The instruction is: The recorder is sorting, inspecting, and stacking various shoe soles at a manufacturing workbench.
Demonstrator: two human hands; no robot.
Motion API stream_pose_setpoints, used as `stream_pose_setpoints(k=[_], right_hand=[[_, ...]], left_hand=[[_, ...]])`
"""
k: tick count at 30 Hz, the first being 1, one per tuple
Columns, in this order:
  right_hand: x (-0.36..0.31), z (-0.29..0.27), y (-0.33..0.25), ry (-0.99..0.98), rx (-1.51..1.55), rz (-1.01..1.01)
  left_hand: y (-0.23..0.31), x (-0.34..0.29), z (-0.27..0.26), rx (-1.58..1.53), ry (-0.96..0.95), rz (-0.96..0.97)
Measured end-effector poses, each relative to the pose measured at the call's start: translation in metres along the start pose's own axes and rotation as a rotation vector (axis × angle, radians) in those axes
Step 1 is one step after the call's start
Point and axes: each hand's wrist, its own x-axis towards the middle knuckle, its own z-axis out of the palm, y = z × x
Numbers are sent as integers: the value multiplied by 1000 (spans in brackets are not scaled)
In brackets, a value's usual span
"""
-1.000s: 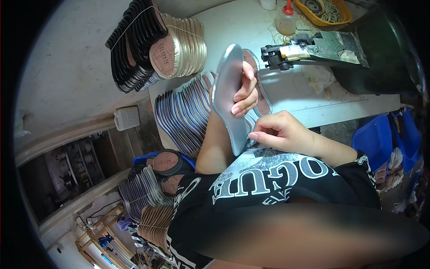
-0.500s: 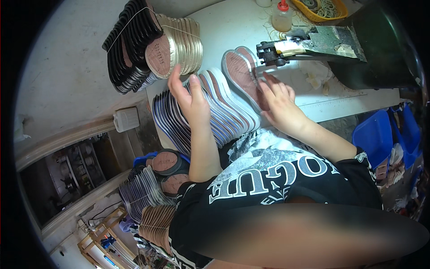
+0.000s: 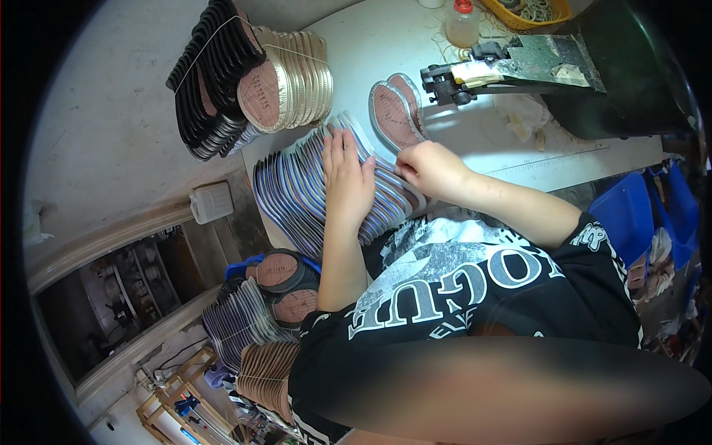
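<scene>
Unclenched, with its fingers stretched out, the person's bare left hand (image 3: 348, 178) lay flat on a long, packed row of thin, curved insoles with blue, white and grey edges (image 3: 289, 194), grasping nothing that could be seen. These stood on edge, side by side, on the smooth white tabletop (image 3: 356, 44). The bare right hand (image 3: 434, 170) was curled at the row's right side; its fingertips were hidden, so whether it pinched an insole could not be told. Just beyond it lay an overlapping pair of reddish-brown insoles with silver-grey rims (image 3: 393, 111). Near that pair's right side jutted a worn green metal machine arm with a black end (image 3: 549, 61), and behind the arm stood a translucent plastic bottle with a red cap (image 3: 463, 30). To the row's far left were a tied bundle of black insoles (image 3: 199, 85) and a gold-edged bundle (image 3: 300, 81).
</scene>
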Motion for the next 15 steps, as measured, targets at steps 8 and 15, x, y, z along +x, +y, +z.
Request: stream_pose_setpoints(k=[8, 15], right_hand=[[-37, -60, -41, 200, 112, -231], [-45, -69, -39, 120, 923, 31]], left_hand=[[20, 5, -16, -844, 362, -310], [51, 25, -22, -1676, 192, -303]])
